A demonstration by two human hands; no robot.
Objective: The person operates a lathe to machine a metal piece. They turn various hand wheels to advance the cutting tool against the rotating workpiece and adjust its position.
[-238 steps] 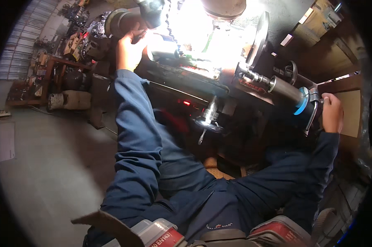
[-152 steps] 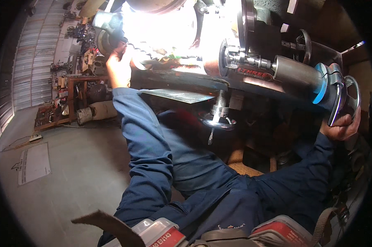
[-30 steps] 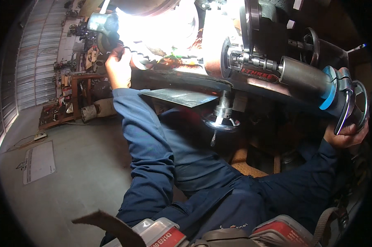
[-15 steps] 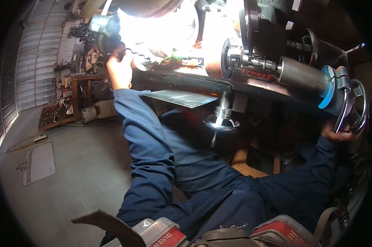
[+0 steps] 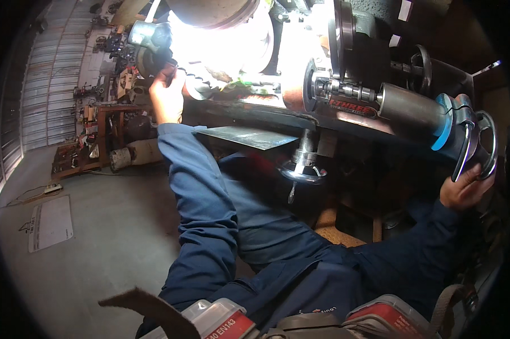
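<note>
At the upper left of the glaring machine, my left hand [image 5: 167,99] is closed on a dark part I cannot make out, beside a drill-like spiral metal piece. At the far right, my right hand [image 5: 464,189] grips the rim of a chrome handwheel [image 5: 490,141], close by a curved chrome lever [image 5: 463,152]. Between them a metal shaft with rounded lobes [image 5: 354,91] runs into a steel cylinder [image 5: 410,107] with a blue ring [image 5: 442,125]. A second chrome handwheel [image 5: 303,174] hangs at the front, near a flat steel plate [image 5: 249,137]. Glare hides much of the middle.
A wooden rack of assorted parts [image 5: 99,116] stands at the left near a corrugated wall [image 5: 51,85], with a worn pale cylinder [image 5: 122,159] below. A power strip [image 5: 51,188] and white sign [image 5: 50,223] lie on the floor [image 5: 97,271]. My legs are beneath the machine.
Since the first frame, my right hand has moved down onto the handwheel. In the last half second, it has shifted slightly lower on the rim. My left hand stays in place.
</note>
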